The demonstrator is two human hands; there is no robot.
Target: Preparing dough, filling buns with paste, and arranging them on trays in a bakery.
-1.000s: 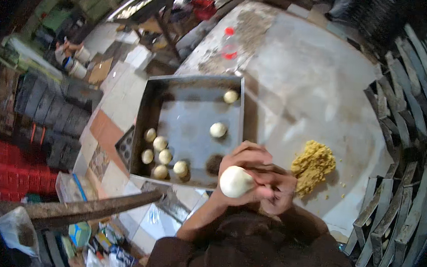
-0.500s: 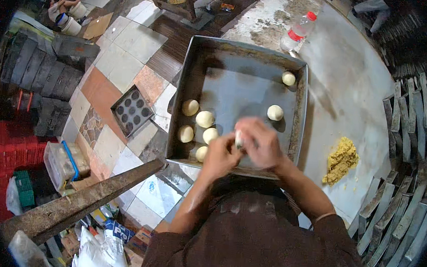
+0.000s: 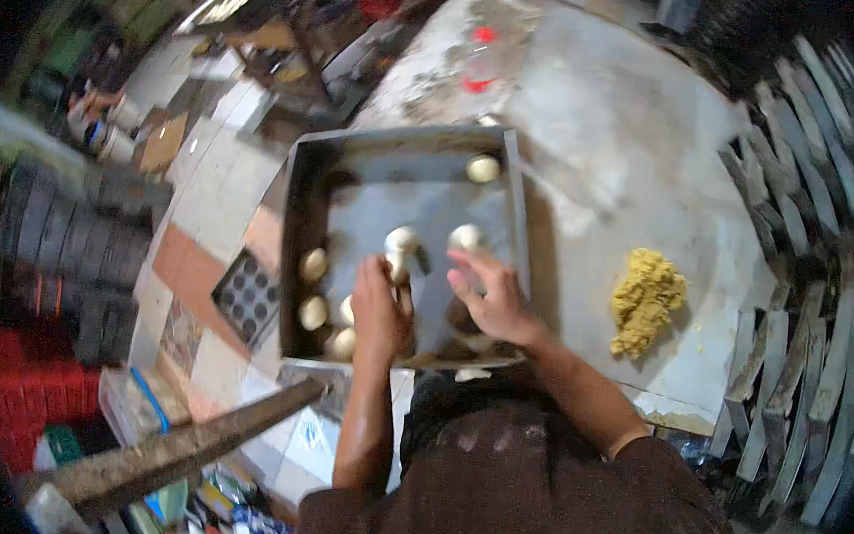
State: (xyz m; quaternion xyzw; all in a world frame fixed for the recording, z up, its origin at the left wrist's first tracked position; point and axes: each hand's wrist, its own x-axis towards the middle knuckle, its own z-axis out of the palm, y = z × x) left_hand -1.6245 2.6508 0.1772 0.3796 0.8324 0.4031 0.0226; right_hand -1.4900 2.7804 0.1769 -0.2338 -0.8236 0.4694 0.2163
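Note:
My left hand (image 3: pixel 381 309) is closed round a pale piece of dough (image 3: pixel 397 270) inside the metal tray (image 3: pixel 413 140); a white dough ball (image 3: pixel 402 240) sits just above its fingertips. My right hand (image 3: pixel 487 297) has its fingers apart, just below another dough ball (image 3: pixel 467 236), with nothing visible held. Several more pale balls (image 3: pixel 312 312) lie along the tray's left and lower part, some hidden by my left hand, and one (image 3: pixel 484 168) near the upper right corner. The picture is blurred.
A mound of yellow crumbly filling (image 3: pixel 648 303) lies on the pale worktop (image 3: pixel 616 161), with a red-capped bottle (image 3: pixel 480 60) behind. Stacked metal pans (image 3: pixel 789 386) line the right. Below left are a wooden beam (image 3: pixel 184 429) and red crates (image 3: pixel 27 376). A person (image 3: pixel 98 116) is at far left.
My hands, earlier together around the dough, have come apart over the tray: the right opened and sits further right, the left keeps hold of dough. The view has shifted with my head.

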